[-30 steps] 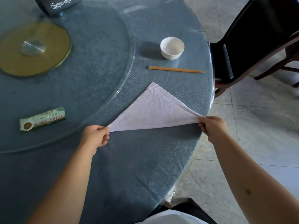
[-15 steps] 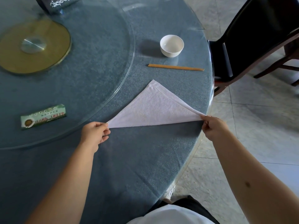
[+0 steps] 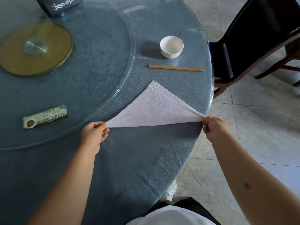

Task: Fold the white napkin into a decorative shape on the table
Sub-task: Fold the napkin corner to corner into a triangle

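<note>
white napkin [image 3: 154,111], blue-grey tablecloth [image 3: 129,159], white bowl [image 3: 171,46], tan chopsticks [image 3: 176,68], gold disc [image 3: 35,49].

The white napkin [image 3: 152,111] lies folded into a triangle on the blue table [image 3: 129,159], apex pointing away from the person. The left hand [image 3: 94,135] pinches the left corner; the right hand [image 3: 214,129] pinches the right corner at the table edge. The folded base runs straight between both hands. Beyond the apex lie a chopstick [image 3: 176,68] and a white bowl [image 3: 171,46]. A glass turntable [image 3: 113,78] lies to the left, carrying a green packet [image 3: 45,116].
</note>
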